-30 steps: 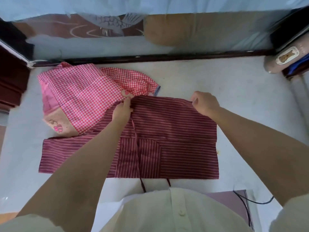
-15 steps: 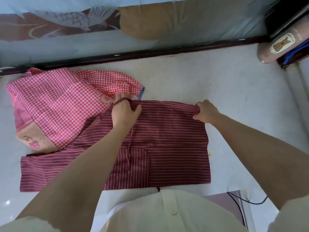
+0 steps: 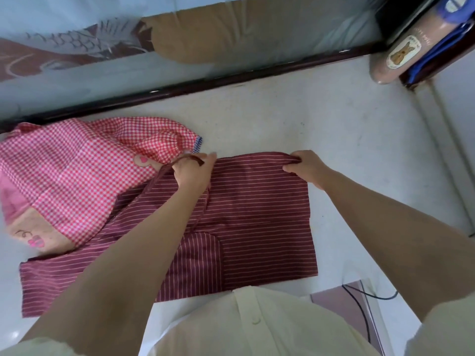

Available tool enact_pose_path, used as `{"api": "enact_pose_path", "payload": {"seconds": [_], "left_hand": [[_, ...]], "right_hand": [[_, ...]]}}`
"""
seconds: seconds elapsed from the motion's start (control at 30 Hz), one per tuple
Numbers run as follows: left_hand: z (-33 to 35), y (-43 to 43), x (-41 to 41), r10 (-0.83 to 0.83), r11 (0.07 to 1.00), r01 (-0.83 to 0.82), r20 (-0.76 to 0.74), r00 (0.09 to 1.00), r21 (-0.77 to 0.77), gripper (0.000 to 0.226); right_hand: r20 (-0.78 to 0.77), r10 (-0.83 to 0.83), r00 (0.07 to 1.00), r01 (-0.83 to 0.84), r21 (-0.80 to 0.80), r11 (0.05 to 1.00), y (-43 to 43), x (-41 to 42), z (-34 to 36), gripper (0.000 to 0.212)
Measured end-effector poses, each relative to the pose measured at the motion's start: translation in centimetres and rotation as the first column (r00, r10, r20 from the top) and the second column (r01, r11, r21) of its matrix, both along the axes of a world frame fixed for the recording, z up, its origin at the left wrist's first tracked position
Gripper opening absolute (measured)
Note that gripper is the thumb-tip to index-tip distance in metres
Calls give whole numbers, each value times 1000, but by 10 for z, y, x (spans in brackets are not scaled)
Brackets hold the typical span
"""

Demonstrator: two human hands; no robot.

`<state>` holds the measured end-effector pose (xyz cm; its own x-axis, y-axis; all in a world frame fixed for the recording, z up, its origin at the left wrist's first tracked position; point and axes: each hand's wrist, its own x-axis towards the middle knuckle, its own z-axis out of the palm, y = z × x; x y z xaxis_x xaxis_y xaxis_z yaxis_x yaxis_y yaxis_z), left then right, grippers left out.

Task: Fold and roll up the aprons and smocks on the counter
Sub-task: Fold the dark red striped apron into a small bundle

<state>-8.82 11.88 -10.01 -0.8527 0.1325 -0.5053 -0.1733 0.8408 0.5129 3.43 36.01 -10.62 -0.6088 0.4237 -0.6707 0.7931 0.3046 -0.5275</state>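
A dark red apron with thin white stripes [image 3: 257, 227] lies flat on the pale counter [image 3: 321, 111], its pocket near the middle. My left hand [image 3: 191, 173] rests on its far edge with the apron's dark strap looped over the fingers. My right hand [image 3: 307, 167] pinches the apron's far right corner, bunching the cloth. A pink and white checked smock [image 3: 77, 176] lies crumpled at the left, overlapping the apron's left part.
A dark wooden rail [image 3: 205, 83] runs along the counter's back under a patterned glass panel. A beige roll with a bear label [image 3: 401, 52] sits at the back right. A black cable [image 3: 359, 304] lies near the front right edge.
The apron's far edge stays gripped while the view shifts. My left hand has opened over the edge, with the strap now over its fingers. My right hand keeps its pinch on the corner.
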Motion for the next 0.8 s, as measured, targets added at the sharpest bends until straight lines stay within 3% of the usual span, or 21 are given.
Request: {"api": "enact_pose_path", "payload": {"seconds": [0.03, 0.13, 0.23, 0.3, 0.4, 0.5, 0.53, 0.6, 0.67, 0.8], "left_hand": [[3, -1, -3, 34, 999, -34, -36, 999, 12, 51], [15, -21, -8, -113, 987, 94, -141, 984, -133, 53], [20, -34, 1, -277, 896, 266, 22, 961, -356, 66], [25, -31, 11, -368, 862, 341, 1, 930, -374, 59], [30, -13, 22, -500, 863, 468, -185, 846, -189, 28], [27, 16, 34, -683, 719, 691, -253, 685, -70, 64], [27, 25, 37, -724, 673, 737, -251, 643, -56, 66], [26, 44, 45, -762, 619, 785, -270, 589, -33, 41], [26, 52, 50, -735, 630, 776, -313, 601, 10, 14], [24, 48, 56, -632, 692, 709, -363, 685, 134, 16]], "right_hand": [[-6, -44, 999, 44, -4, 999, 1, -1, -1, 16], [44, -83, 996, 85, -60, 995, -10, -5, -2, 22], [73, 59, 996, -67, 107, 992, -21, 1, -2, 27], [-36, 77, 996, -70, 184, 980, -28, 7, 3, 27], [-192, 128, 973, -124, 29, 992, -37, 19, 18, 22], [-271, 165, 948, -204, -126, 971, -46, 37, 31, 23], [-294, 165, 942, -213, -138, 967, -47, 40, 33, 25], [-318, 128, 939, -185, -154, 971, -46, 49, 36, 28], [-318, 63, 946, -125, -179, 976, -43, 57, 35, 27], [-304, -57, 951, 15, -137, 990, -33, 81, 19, 27]]}}
